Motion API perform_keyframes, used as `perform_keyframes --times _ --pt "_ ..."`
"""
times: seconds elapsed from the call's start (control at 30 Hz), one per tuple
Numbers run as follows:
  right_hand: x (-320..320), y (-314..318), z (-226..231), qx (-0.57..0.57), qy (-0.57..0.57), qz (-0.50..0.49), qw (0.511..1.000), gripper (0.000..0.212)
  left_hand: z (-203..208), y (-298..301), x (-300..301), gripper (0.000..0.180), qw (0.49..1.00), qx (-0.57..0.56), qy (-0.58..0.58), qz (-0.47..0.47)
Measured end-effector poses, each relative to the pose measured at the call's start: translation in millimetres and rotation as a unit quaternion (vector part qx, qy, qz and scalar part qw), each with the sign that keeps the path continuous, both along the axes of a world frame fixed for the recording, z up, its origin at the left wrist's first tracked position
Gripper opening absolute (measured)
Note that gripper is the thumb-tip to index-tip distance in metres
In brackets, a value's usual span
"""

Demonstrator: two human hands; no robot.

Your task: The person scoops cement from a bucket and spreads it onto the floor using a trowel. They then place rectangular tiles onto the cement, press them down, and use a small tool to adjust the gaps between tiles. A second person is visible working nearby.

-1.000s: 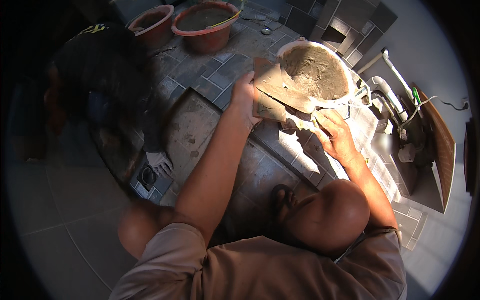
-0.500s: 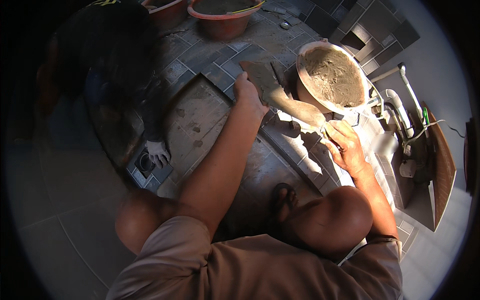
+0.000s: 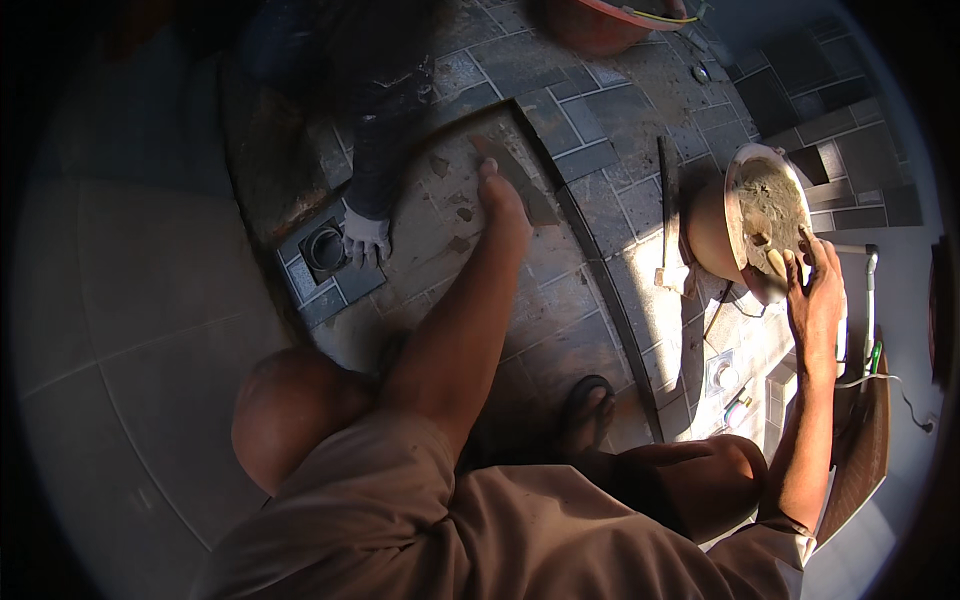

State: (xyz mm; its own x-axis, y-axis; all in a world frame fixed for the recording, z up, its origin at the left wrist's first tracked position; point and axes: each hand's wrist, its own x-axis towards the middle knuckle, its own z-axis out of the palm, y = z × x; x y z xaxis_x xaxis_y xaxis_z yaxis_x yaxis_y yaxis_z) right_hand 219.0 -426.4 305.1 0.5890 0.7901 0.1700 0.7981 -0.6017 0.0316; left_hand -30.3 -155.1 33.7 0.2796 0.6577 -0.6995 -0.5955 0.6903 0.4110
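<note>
My left hand (image 3: pixel 505 208) reaches forward, closed on the edge of a thin grey tile (image 3: pixel 530 195) above the mortar-smeared floor. Over at the right, my right hand (image 3: pixel 818 292) is at the near rim of a tilted-looking round tub (image 3: pixel 708 235) of wet grey mortar (image 3: pixel 768 205). Its fingers curl round a trowel, whose blade (image 3: pixel 766 284) shows only in part at the tub's edge. The rest of the trowel is hidden by the hand and mortar.
A co-worker's gloved hand (image 3: pixel 366 238) rests beside a round floor drain (image 3: pixel 325 250). A dark straight ledge (image 3: pixel 615 310) borders the sunken floor. A long-handled tool (image 3: pixel 669 215) lies left of the tub. Another reddish tub (image 3: pixel 600 25) stands farther back; a brown panel (image 3: pixel 858 450) leans at right.
The view has shifted. My right hand has moved the trowel away from the tile to the mortar tub. My left hand still holds the tile, now over the sunken floor.
</note>
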Motion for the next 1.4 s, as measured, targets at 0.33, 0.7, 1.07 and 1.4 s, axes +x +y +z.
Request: perform_keyframes --times 0.33,0.7,1.07,1.4 --pt "-167.2 0.2 -82.1 -0.072 0.421 -0.045 0.903 0.033 -79.5 41.9 33.1 0.055 0.932 0.132 0.331 -0.062" --pt "-160.6 28.0 -108.0 -0.121 0.378 0.034 0.917 0.036 -111.0 44.5 60.9 0.052 0.849 0.260 0.450 -0.097" --pt "-155.4 22.7 -111.0 -0.137 0.379 0.027 0.915 0.033 -113.4 65.5 89.2 0.042 0.808 0.239 0.515 -0.159" --pt "-155.0 21.9 -114.4 -0.131 0.374 0.052 0.917 0.033 -108.9 65.0 98.2 0.041 0.866 0.187 0.436 -0.157"
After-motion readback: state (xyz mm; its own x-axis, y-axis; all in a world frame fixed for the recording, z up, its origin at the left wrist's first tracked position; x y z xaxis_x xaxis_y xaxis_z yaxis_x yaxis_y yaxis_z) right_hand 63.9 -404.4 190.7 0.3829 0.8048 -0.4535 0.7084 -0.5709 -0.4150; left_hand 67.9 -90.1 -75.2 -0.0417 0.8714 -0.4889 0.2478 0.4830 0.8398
